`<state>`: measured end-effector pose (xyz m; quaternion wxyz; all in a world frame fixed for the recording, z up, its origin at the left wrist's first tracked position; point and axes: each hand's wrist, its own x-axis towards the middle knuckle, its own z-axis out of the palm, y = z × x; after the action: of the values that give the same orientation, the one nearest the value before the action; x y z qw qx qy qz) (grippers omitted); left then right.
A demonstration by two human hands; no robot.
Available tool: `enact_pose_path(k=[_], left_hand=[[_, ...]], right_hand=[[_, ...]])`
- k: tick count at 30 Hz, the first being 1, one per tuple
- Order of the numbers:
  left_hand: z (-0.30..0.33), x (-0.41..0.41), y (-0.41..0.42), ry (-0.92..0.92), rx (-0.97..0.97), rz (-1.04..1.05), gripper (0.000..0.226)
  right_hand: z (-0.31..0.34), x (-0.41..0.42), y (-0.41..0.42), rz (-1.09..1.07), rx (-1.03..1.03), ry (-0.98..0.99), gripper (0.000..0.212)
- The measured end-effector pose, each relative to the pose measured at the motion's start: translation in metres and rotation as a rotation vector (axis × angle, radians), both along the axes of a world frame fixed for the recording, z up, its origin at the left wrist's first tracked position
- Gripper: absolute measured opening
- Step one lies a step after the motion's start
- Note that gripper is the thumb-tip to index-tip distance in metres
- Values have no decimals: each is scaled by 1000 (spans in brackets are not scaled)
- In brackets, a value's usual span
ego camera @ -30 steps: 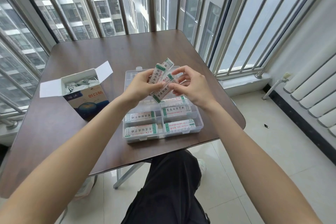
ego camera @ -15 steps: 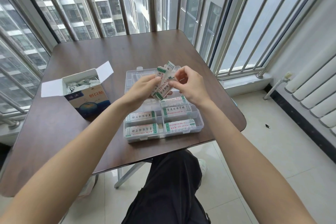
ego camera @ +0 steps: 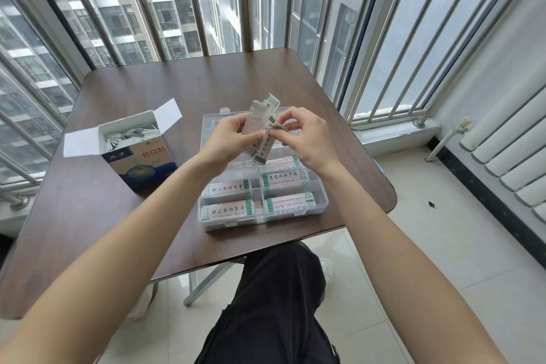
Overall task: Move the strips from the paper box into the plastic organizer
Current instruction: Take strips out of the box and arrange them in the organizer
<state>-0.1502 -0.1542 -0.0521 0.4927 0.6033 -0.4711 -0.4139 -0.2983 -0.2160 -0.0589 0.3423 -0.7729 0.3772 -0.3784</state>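
Observation:
A bundle of white strips point(ego camera: 263, 127) with green ends is held upright above the clear plastic organizer point(ego camera: 206, 217). My left hand point(ego camera: 229, 139) grips the bundle from the left. My right hand point(ego camera: 304, 139) pinches its middle from the right, fingertips meeting the left thumb. The organizer lies on the table in front of me; its near compartments hold flat-lying strips point(ego camera: 227, 210). The open blue paper box point(ego camera: 139, 154) stands to the left with more strips point(ego camera: 130, 134) loose inside.
The brown table point(ego camera: 133, 210) sits against a barred window; its right corner and near edge are close to the organizer. My dark-trousered leg point(ego camera: 274, 304) is under the near edge. A radiator point(ego camera: 508, 151) lines the right wall.
The fanned strips have been gathered into a tighter, more upright bundle. Both hands have closed in on its middle and dropped slightly toward the organizer.

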Motion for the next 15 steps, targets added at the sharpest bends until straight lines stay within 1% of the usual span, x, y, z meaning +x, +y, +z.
enact_pose_path(k=[4, 7, 9, 11, 13, 14, 15], left_hand=[[1, 1, 4, 27, 18, -81, 20], [3, -1, 5, 41, 23, -73, 16], [4, -2, 5, 60, 29, -60, 18], [3, 1, 5, 42, 11, -25, 18], [1, 7, 5, 25, -19, 26, 15], [0, 11, 6, 26, -29, 55, 14], [-2, 14, 8, 30, -31, 76, 15]], right_hand=[[1, 0, 0, -38, 10, -27, 13], [-1, 0, 1, -86, -4, -18, 13], [-1, -2, 2, -85, 12, -25, 17], [0, -8, 0, -26, 68, -49, 23], [2, -20, -5, 47, 122, -10, 31], [2, -26, -7, 79, 158, 16, 30], [1, -31, -8, 98, 200, 38, 24]])
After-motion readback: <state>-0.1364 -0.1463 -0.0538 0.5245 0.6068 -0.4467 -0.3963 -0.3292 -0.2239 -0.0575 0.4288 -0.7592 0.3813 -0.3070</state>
